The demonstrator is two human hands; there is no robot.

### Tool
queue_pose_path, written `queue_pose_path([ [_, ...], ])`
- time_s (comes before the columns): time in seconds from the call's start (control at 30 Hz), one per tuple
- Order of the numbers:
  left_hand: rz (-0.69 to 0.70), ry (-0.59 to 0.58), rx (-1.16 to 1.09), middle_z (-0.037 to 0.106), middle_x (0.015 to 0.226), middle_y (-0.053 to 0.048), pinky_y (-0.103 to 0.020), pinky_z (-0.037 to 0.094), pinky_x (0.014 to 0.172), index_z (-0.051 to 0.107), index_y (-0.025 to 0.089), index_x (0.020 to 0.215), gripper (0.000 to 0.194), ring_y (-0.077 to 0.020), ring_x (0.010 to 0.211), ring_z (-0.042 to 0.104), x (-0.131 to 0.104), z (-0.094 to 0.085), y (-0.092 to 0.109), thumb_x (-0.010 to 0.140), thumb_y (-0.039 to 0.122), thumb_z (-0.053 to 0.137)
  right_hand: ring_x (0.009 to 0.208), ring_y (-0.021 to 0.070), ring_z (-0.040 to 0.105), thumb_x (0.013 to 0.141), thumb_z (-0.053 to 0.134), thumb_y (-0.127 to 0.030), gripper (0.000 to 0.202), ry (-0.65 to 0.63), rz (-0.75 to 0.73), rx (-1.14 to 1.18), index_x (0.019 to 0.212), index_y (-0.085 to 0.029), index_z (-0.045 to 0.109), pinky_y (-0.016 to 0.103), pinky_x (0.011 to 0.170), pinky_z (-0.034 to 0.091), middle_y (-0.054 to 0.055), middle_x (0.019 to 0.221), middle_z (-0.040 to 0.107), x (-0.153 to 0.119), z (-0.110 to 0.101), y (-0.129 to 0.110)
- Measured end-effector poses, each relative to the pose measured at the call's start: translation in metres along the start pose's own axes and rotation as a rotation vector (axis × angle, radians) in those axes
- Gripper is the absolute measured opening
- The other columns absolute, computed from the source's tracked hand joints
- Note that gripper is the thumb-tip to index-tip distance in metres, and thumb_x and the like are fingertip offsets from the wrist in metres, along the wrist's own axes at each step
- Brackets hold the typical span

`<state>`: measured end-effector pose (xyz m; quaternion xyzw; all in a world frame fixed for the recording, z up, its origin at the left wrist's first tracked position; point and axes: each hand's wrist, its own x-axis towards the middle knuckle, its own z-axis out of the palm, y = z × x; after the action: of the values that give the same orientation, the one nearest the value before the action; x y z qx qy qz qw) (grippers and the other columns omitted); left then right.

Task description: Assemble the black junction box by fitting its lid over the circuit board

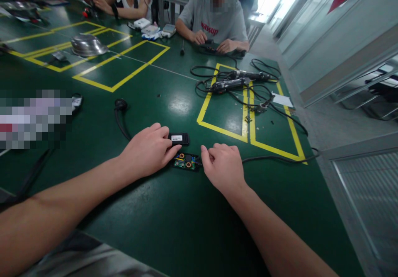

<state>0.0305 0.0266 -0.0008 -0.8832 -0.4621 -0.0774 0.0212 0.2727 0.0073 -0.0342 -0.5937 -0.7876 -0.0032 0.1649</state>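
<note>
Open rectangular black plastic housing (186, 161) with green circuit board (179, 164), on dark green bench (149, 215), inward of right edge; left end partly hidden. White-labelled black plastic cover (180, 139), just beyond; left end covered, print illegible. Left hand (149, 150): fingers bent over cover, grip unclear. Right hand (223, 167): fingers curled, hiding black cable's (276, 158) end; grip unclear.

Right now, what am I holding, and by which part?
Can't tell: your left hand covers the left end of the black cover, your right hand the cable beside the circuit board; any grip is hidden.
</note>
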Motion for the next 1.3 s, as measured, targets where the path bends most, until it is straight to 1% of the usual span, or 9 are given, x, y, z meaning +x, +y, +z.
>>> queue_pose_path([
  [0.13,-0.002,0.031,-0.041,0.064,0.082,-0.010,-0.039,0.050,0.070,0.078,0.017,0.072,0.057,-0.0247,0.080,0.056,0.000,-0.003,0.001,0.114,0.042,0.050,0.064,0.0155,0.050,0.110,0.053,-0.030,0.055,0.022,0.004,0.045,0.058,-0.020,0.066,0.037,0.076,0.031,0.002,0.064,0.059,0.000,-0.003,0.000],
  [0.27,0.007,0.036,-0.028,0.064,0.087,-0.011,-0.042,0.053,0.075,0.076,0.017,0.074,0.051,-0.0255,0.082,0.055,-0.001,0.000,0.000,0.112,0.042,0.054,0.061,0.0146,0.047,0.108,0.059,-0.033,0.053,-0.053,0.023,0.034,0.057,-0.020,0.065,0.037,0.076,0.031,0.001,0.063,0.058,0.001,-0.005,-0.002],
  [0.4,-0.050,0.087,-0.129,0.069,0.111,-0.015,-0.047,0.059,0.088,0.079,0.015,0.103,0.031,-0.0304,0.099,0.061,0.000,0.005,-0.004,0.106,0.042,0.064,0.062,0.0151,0.048,0.107,0.059,-0.033,0.053,-0.071,0.039,0.017,0.056,-0.020,0.063,0.038,0.075,0.029,0.002,0.063,0.059,0.002,-0.004,-0.003],
  [0.47,-0.072,0.080,-0.207,0.071,0.125,-0.015,-0.052,0.058,0.098,0.077,0.017,0.121,0.032,-0.0326,0.110,0.064,0.002,0.008,-0.008,0.105,0.042,0.066,0.062,0.0153,0.048,0.107,0.059,-0.033,0.053,-0.063,0.036,0.026,0.055,-0.021,0.061,0.038,0.075,0.028,0.002,0.063,0.059,0.003,-0.003,-0.003],
  [0.6,-0.077,0.038,-0.317,0.076,0.125,-0.012,-0.052,0.058,0.102,0.076,0.020,0.131,0.033,-0.0314,0.111,0.068,0.005,0.012,-0.017,0.108,0.038,0.061,0.060,0.0150,0.045,0.107,0.055,-0.033,0.054,-0.045,0.024,0.066,0.054,-0.022,0.054,0.038,0.074,0.028,0.001,0.062,0.056,0.003,-0.002,-0.001],
  [0.7,0.009,0.148,-0.388,0.077,0.121,-0.011,-0.047,0.059,0.099,0.076,0.020,0.133,0.037,-0.0290,0.109,0.069,0.003,0.012,-0.018,0.110,0.043,0.060,0.059,0.0154,0.044,0.109,0.050,-0.034,0.051,-0.026,0.037,0.118,0.059,-0.023,0.051,0.037,0.073,0.028,0.001,0.062,0.054,0.002,-0.002,0.001],
  [0.8,0.205,0.250,-0.471,0.075,0.122,-0.011,-0.040,0.059,0.099,0.072,0.020,0.141,0.042,-0.0253,0.109,0.070,-0.002,0.009,-0.012,0.114,0.047,0.057,0.058,0.0169,0.042,0.110,0.041,-0.033,0.042,0.010,0.095,0.167,0.070,-0.025,0.050,0.036,0.070,0.027,0.000,0.063,0.055,0.002,-0.002,0.002],
  [0.97,0.413,0.118,-0.387,0.075,0.118,-0.011,-0.040,0.059,0.094,0.074,0.022,0.140,0.034,-0.0253,0.105,0.068,-0.006,0.006,-0.005,0.113,0.038,0.061,0.059,0.0191,0.044,0.109,0.034,-0.030,0.032,0.039,0.150,0.182,0.082,-0.026,0.050,0.035,0.070,0.027,0.001,0.066,0.058,0.003,-0.001,0.003],
  [1.3,0.382,0.047,-0.354,0.073,0.123,-0.013,-0.041,0.060,0.095,0.072,0.021,0.142,0.034,-0.0269,0.109,0.067,-0.004,0.005,0.001,0.111,0.033,0.066,0.059,0.0189,0.048,0.109,0.038,-0.031,0.033,-0.029,0.120,0.154,0.079,-0.026,0.050,0.036,0.073,0.029,0.001,0.065,0.059,0.004,0.001,0.002],
])
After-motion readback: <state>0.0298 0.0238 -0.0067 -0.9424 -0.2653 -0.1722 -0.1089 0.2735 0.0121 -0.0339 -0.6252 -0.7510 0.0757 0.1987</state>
